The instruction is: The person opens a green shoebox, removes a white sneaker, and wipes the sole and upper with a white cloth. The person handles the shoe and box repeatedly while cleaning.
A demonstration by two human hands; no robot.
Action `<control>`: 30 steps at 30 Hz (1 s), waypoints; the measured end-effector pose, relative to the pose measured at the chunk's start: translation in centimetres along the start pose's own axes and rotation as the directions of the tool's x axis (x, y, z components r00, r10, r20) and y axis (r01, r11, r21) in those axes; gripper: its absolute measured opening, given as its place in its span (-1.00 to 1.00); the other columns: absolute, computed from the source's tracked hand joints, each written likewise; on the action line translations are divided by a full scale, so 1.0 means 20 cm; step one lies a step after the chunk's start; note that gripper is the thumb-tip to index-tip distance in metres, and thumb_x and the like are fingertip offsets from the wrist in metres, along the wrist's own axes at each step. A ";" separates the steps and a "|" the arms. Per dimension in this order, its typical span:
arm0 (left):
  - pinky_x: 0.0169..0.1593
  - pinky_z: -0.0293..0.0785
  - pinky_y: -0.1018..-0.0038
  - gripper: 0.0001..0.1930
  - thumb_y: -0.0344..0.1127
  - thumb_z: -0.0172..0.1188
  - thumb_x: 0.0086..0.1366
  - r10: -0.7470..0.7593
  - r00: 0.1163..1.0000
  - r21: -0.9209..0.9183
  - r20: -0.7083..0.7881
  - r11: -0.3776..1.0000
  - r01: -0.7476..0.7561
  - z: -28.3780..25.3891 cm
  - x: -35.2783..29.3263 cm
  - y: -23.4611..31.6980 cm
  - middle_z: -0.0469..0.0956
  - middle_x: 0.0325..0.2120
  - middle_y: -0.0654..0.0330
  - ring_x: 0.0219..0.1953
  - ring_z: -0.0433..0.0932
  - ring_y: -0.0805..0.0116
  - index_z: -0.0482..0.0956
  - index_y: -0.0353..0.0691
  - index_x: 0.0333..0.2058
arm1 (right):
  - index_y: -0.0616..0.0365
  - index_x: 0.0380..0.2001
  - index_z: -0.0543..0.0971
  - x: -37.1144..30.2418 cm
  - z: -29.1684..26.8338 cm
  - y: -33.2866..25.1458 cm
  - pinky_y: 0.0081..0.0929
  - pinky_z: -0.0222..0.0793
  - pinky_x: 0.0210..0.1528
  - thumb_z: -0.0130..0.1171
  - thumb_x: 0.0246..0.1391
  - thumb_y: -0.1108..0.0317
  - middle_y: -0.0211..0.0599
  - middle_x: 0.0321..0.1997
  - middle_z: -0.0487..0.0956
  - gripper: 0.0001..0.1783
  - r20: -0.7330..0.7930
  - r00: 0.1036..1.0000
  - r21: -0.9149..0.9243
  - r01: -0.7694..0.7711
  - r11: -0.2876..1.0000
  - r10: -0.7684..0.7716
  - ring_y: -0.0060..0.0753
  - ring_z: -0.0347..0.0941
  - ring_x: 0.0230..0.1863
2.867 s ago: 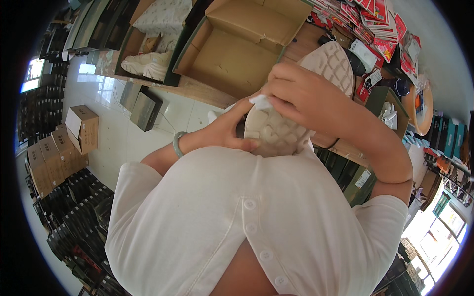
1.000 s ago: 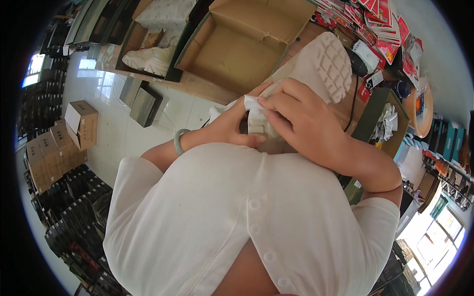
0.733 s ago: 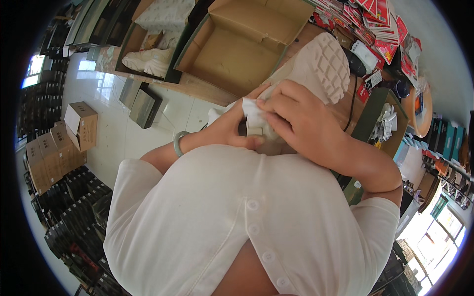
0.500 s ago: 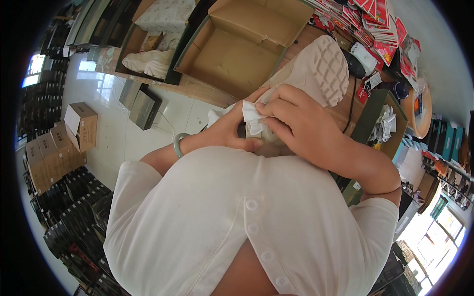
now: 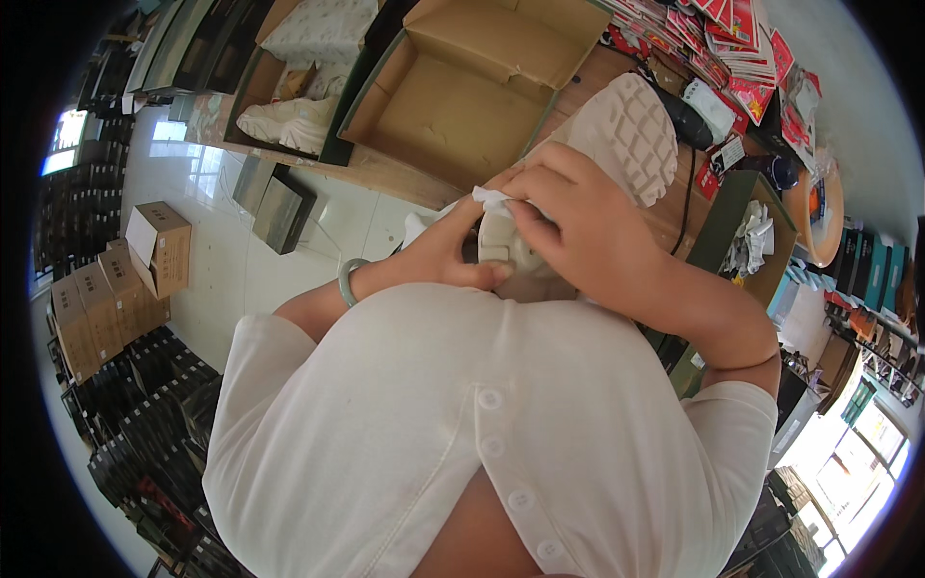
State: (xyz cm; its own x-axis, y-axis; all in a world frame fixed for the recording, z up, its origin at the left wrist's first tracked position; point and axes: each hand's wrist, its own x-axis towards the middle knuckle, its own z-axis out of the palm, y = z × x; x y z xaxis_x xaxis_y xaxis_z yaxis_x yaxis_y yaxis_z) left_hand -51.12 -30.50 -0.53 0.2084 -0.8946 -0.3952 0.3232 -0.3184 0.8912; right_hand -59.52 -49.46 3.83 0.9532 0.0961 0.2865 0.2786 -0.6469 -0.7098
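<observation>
**While both hands grip the sneaker, the loose tissue is the weak point**

Because the pale chunky-soled sneaker (image 5: 617,154) is held in the air close to the chest, sole up, rather than resting on the bench (image 5: 385,173), its whole weight hangs on two grips. The left hand (image 5: 445,258) cups it from below at the heel end, thumb and fingers closed around the upper. The right hand (image 5: 578,226) is clamped over the top, its fingertips pinching a wad of white tissue paper (image 5: 493,200) against the shoe. Whether that wad is partly inside the shoe or only lying on it cannot be told, since the fingers cover the spot.

My judgement is that the tissue is the likeliest thing to go astray: pinched by a small bit, it could tear or slip free and drop down the front of the white shirt (image 5: 462,433) if the fingers shift. The shoe itself could twist out of the lower hand, since its long toe end sticks out unsupported over the bench's near edge. A green bangle (image 5: 349,279) on the left wrist could catch on an edge.

Farther off, the open cardboard shoebox (image 5: 453,106) sits on the bench just past the toe; a swing of the sole might knock its flap. Beyond it, toward the bench's far left corner, a second box holds another pale sneaker (image 5: 279,120), and a stack of red leaflets (image 5: 723,39) lies at the far right.
</observation>
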 end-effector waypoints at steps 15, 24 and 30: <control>0.40 -0.10 0.24 0.13 0.02 0.36 0.04 0.372 0.928 0.089 -0.017 0.925 -0.369 -0.04 0.06 -0.11 -0.06 0.38 0.00 0.43 -0.06 0.12 -0.19 -0.24 0.41 | 0.16 -0.24 0.67 -0.13 -0.13 0.02 -0.65 0.19 -0.43 0.28 0.04 0.54 -0.43 -0.33 0.50 -0.83 -0.314 0.907 0.249 -0.207 0.946 0.281 -0.64 0.33 -0.42; 0.38 -0.02 0.26 0.11 -0.08 0.36 0.04 0.330 0.942 -0.030 -0.057 0.943 -0.332 -0.02 0.05 -0.08 -0.04 0.38 0.06 0.41 -0.02 0.18 -0.20 -0.21 0.41 | 0.15 -0.26 0.67 -0.14 -0.10 0.03 -0.57 0.32 -0.41 0.31 -0.01 0.55 -0.38 -0.37 0.50 -0.80 -0.241 0.941 0.202 -0.191 0.961 0.237 -0.53 0.39 -0.44; 0.37 0.03 0.27 0.10 -0.19 0.33 0.00 0.306 0.950 -0.002 -0.063 0.952 -0.307 -0.04 0.05 -0.08 -0.01 0.37 0.08 0.39 0.03 0.19 -0.19 -0.17 0.42 | 0.14 -0.25 0.68 -0.15 -0.08 -0.02 -0.55 0.34 -0.32 0.31 -0.07 0.60 -0.36 -0.32 0.47 -0.74 -0.050 0.981 0.228 -0.174 0.958 0.190 -0.49 0.41 -0.35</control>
State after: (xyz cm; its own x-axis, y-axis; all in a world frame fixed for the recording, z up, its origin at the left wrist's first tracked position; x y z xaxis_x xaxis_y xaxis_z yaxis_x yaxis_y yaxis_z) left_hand -50.82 -30.56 -2.56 0.3553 -0.9274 -0.1166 0.2453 -0.0278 0.9690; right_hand -62.65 -50.76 4.22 0.9818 -0.0660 0.1782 0.1280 -0.4638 -0.8767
